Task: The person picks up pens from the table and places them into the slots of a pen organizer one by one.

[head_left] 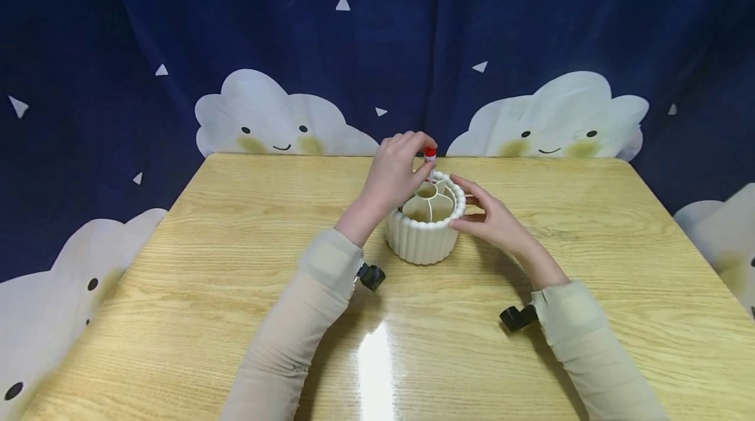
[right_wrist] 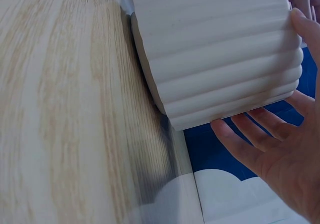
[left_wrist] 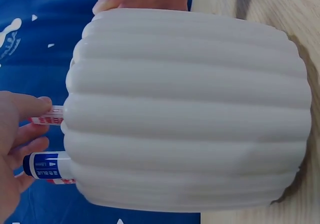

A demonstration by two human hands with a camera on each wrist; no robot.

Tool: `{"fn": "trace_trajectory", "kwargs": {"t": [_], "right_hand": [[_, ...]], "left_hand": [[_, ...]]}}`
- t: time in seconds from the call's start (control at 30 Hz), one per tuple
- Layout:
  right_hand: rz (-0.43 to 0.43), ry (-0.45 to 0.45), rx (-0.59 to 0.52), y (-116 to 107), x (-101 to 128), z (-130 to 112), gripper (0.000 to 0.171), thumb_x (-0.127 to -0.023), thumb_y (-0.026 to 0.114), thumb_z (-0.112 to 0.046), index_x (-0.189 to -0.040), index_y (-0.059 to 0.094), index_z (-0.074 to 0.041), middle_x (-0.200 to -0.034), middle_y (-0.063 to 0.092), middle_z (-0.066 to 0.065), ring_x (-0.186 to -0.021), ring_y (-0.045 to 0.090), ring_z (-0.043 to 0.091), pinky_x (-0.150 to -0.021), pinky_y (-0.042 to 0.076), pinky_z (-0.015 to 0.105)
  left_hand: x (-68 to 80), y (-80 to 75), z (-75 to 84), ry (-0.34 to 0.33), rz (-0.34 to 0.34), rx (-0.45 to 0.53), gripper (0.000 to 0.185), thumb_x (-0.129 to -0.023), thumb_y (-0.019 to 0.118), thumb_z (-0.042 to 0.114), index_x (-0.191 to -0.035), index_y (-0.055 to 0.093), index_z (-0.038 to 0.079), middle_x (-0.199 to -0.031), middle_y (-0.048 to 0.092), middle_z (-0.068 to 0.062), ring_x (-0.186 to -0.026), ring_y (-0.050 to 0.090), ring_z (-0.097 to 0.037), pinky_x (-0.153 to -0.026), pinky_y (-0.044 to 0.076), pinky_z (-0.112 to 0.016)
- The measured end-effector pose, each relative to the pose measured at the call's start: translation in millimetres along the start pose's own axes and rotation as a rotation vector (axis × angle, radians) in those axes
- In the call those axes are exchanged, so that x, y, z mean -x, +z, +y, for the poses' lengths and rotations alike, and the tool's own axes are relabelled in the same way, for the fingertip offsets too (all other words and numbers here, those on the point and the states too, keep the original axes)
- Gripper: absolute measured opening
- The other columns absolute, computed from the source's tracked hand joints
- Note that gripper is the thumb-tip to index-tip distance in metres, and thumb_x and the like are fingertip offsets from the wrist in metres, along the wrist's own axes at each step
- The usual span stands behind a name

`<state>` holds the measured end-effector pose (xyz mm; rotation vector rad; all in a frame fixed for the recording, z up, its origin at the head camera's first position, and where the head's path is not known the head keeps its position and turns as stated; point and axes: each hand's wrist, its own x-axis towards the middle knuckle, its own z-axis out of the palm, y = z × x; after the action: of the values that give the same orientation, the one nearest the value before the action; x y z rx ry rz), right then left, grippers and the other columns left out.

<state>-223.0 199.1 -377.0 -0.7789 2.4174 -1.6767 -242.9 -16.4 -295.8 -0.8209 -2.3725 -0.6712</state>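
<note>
A cream ribbed pen holder [head_left: 421,244], round and divided into compartments, stands upright on the table. My left hand [head_left: 394,168] is over its far left rim and pinches a marker with a red cap [head_left: 430,153], held upright at the back of the holder. In the left wrist view, the fingers are on this red-lettered marker [left_wrist: 49,116]. A blue-labelled marker [left_wrist: 47,165] sticks out past the rim beside it, with another red-lettered piece partly hidden behind. My right hand [head_left: 494,221] grips the holder's right side, thumb near the rim [right_wrist: 300,21] and fingers around the wall.
The wooden table [head_left: 236,244] reaches to a dark blue curtain [head_left: 377,34] with white clouds and triangles. Black wrist cameras [head_left: 371,276] are strapped at both sleeves. A bright light reflection lies on the near tabletop.
</note>
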Motion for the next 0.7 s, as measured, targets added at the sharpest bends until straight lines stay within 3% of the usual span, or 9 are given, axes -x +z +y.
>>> {"fn": "trace_trajectory", "kwargs": {"t": [0.23, 0.43, 0.57, 0.7], "right_hand": [[-0.002, 0.015, -0.003, -0.2, 0.2, -0.9, 0.075, -0.081, 0.068, -0.012, -0.143, 0.027, -0.023, -0.139, 0.035, 0.008, -0.117, 0.043, 0.027, -0.088, 0.048, 0.033], [-0.006, 0.019, 0.004, -0.1, 1.2, -1.4, 0.076, -0.081, 0.067, -0.012, -0.144, 0.025, -0.021, -0.139, 0.035, 0.009, -0.118, 0.042, 0.029, -0.086, 0.048, 0.023], [-0.001, 0.022, 0.003, 0.1, 1.2, -1.4, 0.076, -0.081, 0.068, -0.013, -0.144, 0.026, -0.021, -0.138, 0.036, 0.009, -0.118, 0.042, 0.029, -0.086, 0.048, 0.022], [0.009, 0.02, -0.006, 1.0, 0.5, -1.3, 0.076, -0.08, 0.069, -0.01, -0.143, 0.027, -0.02, -0.138, 0.036, 0.009, -0.115, 0.044, 0.025, -0.086, 0.049, 0.025]], "left_hand": [[2.8, 5.6, -0.7, -0.054, -0.105, -0.115, 0.015, -0.085, 0.062, 0.024, -0.098, 0.061, 0.017, -0.092, 0.066, 0.005, -0.088, 0.058, -0.014, -0.091, 0.038, -0.033], [6.2, 7.2, -2.0, -0.053, -0.158, -0.12, 0.017, -0.085, 0.062, 0.025, -0.1, 0.06, 0.017, -0.093, 0.065, 0.002, -0.089, 0.059, -0.015, -0.092, 0.039, -0.037], [7.7, 2.1, -4.9, -0.075, -0.143, -0.075, 0.017, -0.086, 0.06, 0.026, -0.101, 0.061, 0.018, -0.096, 0.063, 0.003, -0.092, 0.057, -0.015, -0.091, 0.039, -0.036], [11.6, -7.7, -13.3, -0.127, -0.046, -0.008, 0.014, -0.087, 0.058, 0.024, -0.098, 0.063, 0.016, -0.095, 0.062, 0.003, -0.091, 0.056, -0.014, -0.084, 0.042, -0.031]]}}
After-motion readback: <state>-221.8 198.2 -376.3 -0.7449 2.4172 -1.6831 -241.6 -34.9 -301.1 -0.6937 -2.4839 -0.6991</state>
